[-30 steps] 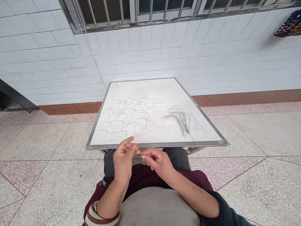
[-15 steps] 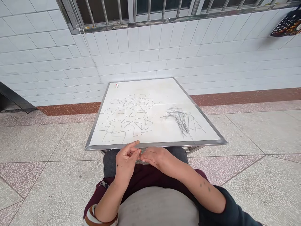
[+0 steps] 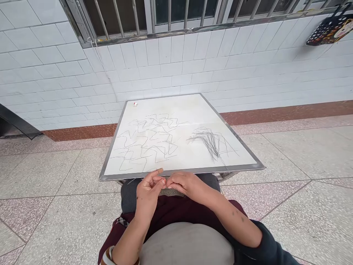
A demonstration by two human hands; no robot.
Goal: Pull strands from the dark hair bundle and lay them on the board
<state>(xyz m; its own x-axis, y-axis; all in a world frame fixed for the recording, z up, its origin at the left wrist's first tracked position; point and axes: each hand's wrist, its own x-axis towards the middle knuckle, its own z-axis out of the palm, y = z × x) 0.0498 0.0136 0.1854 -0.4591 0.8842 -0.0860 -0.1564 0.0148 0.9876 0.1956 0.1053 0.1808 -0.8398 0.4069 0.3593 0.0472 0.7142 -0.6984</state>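
Observation:
My left hand [image 3: 150, 187] and my right hand [image 3: 184, 184] meet fingertip to fingertip above my lap, at the near edge of a white table [image 3: 190, 106] with a grey rim. Both are pinched closed. What lies between the fingertips is too small to make out. A thin dark strand shows by my left hand at the table edge. Bent dark wires [image 3: 150, 138] lie spread over the table's left half. On the right half rests a dense bundle of straighter dark wires [image 3: 211, 144], some reaching the near edge.
A small red-and-white object [image 3: 135, 104] sits at the table's far left corner. Behind the table stands a white tiled wall [image 3: 171, 68] with a barred window [image 3: 165, 16]. A patterned bag [image 3: 329, 31] hangs at upper right. Speckled tiles [image 3: 275, 158] cover the floor.
The camera view has shifted slightly, so the wall and table sit a little lower. My fingertips have come closer together, still pinched.

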